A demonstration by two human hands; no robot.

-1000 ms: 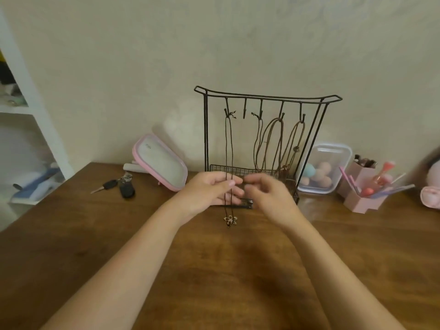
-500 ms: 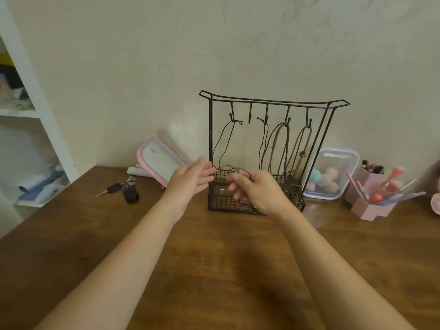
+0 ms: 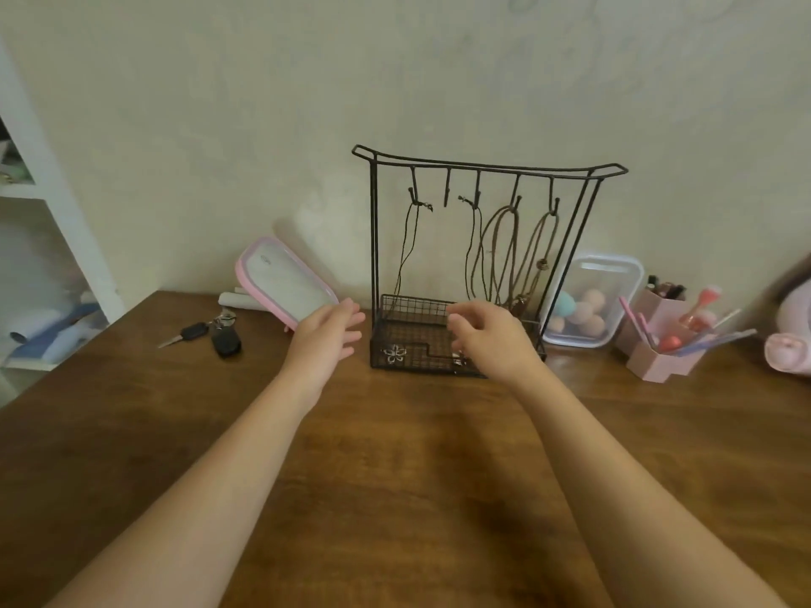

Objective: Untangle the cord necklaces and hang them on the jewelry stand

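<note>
You are holding your left hand (image 3: 327, 333) and right hand (image 3: 491, 340) loosely spread and empty before the jewelry stand (image 3: 373, 239) on the counter (image 3: 395, 454). Four cord necklaces (image 3: 543, 264) are hanging on its hooks, so the task is looking nearly finished.

Open tabletop (image 3: 395, 467) fwd of jewelry stand (image 3: 412, 333); mirror (image 3: 285, 283) w/ keys (image 3: 210, 335) left (tub (image 3: 592, 296) right)

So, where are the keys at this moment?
In the head view, the keys lie on the table, left of the pink-rimmed mirror and the left hand.
</note>
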